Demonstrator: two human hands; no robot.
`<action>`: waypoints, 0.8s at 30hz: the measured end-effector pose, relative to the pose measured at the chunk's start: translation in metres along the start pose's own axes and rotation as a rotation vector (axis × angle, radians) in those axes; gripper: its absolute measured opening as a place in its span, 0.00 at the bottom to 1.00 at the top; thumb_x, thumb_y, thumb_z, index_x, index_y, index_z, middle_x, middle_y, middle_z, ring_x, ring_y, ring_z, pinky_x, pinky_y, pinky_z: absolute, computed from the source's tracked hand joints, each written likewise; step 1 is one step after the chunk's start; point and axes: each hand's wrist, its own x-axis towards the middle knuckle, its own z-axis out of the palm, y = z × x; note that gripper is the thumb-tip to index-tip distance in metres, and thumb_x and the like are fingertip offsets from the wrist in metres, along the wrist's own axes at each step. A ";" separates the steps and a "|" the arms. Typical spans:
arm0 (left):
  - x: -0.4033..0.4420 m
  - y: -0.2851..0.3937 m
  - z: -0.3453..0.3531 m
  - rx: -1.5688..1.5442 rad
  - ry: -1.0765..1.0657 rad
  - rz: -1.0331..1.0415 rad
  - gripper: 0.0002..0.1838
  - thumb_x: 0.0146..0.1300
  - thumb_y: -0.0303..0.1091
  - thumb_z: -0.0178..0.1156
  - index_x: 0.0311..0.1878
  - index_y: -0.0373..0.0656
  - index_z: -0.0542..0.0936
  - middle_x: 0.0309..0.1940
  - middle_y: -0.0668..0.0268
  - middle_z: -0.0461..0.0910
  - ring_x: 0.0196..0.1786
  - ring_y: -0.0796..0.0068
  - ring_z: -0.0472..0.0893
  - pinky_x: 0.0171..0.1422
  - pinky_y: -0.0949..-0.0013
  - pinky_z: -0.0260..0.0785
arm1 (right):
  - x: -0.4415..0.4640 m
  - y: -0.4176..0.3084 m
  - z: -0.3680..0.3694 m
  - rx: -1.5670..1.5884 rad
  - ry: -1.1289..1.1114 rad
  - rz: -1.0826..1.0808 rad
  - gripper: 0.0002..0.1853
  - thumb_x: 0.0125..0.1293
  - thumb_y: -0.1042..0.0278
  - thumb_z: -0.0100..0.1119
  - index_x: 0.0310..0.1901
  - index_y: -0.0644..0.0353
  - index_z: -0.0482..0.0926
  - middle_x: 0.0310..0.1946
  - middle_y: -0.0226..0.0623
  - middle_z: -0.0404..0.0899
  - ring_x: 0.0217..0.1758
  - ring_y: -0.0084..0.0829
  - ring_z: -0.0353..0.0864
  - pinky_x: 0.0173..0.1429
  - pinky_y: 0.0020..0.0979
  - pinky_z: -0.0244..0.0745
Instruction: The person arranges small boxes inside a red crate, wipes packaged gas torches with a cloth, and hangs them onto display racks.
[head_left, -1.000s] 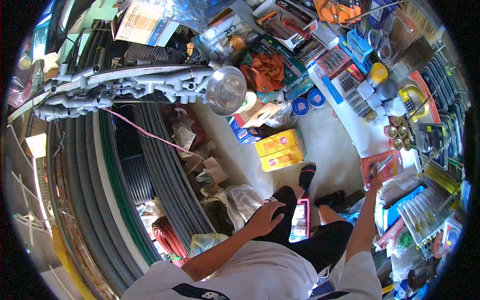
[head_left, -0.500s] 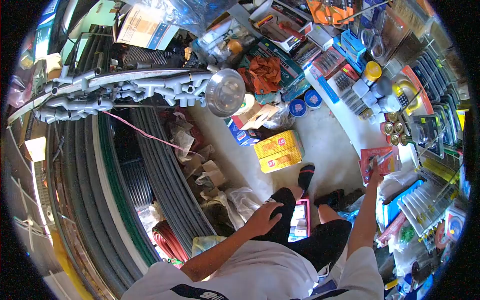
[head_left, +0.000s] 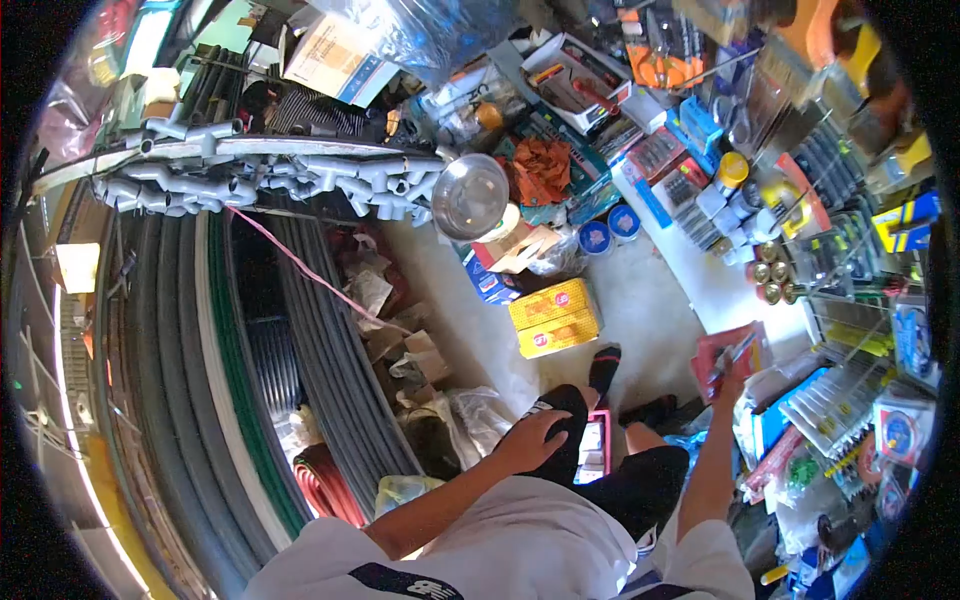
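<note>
My left hand lies on my left thigh in dark shorts, its fingers apart and nothing in it. On the right, my right hand is closed on a flat red package at the near end of the white shelf. Something silvery shows along the package by my fingers; blur keeps me from telling what it is. Small cans stand on the shelf just beyond that hand.
Yellow boxes and blue-lidded tubs are on the floor ahead. Grey pipe fittings and a metal bowl are at upper left, above long dark pipes. Packaged goods crowd the right side.
My right hand has drawn back toward me and a little left, and the red package has shifted with it and tilted. The view has turned slightly. My left hand stays on my thigh.
</note>
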 end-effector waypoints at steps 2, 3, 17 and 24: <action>0.001 0.013 -0.003 0.006 0.000 0.037 0.22 0.67 0.41 0.57 0.60 0.40 0.73 0.56 0.49 0.76 0.61 0.49 0.74 0.69 0.54 0.63 | -0.005 0.024 -0.025 -0.204 0.005 0.152 0.31 0.52 0.43 0.75 0.43 0.66 0.83 0.28 0.30 0.80 0.26 0.27 0.77 0.28 0.32 0.73; 0.003 0.023 -0.005 0.006 -0.007 0.050 0.22 0.68 0.41 0.56 0.60 0.40 0.73 0.56 0.49 0.76 0.62 0.49 0.74 0.69 0.54 0.63 | -0.015 0.029 -0.039 -0.309 -0.005 0.101 0.28 0.52 0.49 0.77 0.44 0.66 0.82 0.30 0.30 0.81 0.23 0.24 0.76 0.25 0.29 0.71; 0.023 0.159 0.029 -0.449 -0.096 0.190 0.47 0.60 0.54 0.65 0.74 0.41 0.55 0.61 0.43 0.71 0.67 0.49 0.71 0.68 0.55 0.64 | -0.281 -0.185 -0.103 -0.053 -0.389 -0.082 0.43 0.50 0.68 0.78 0.65 0.63 0.63 0.56 0.39 0.74 0.55 0.31 0.76 0.60 0.34 0.72; 0.018 0.215 0.028 -0.434 -0.152 0.346 0.49 0.60 0.49 0.68 0.75 0.44 0.48 0.56 0.40 0.75 0.59 0.49 0.78 0.63 0.57 0.70 | -0.321 -0.259 -0.090 0.016 -0.389 -0.224 0.50 0.43 0.68 0.82 0.65 0.67 0.59 0.58 0.41 0.73 0.59 0.34 0.75 0.66 0.37 0.70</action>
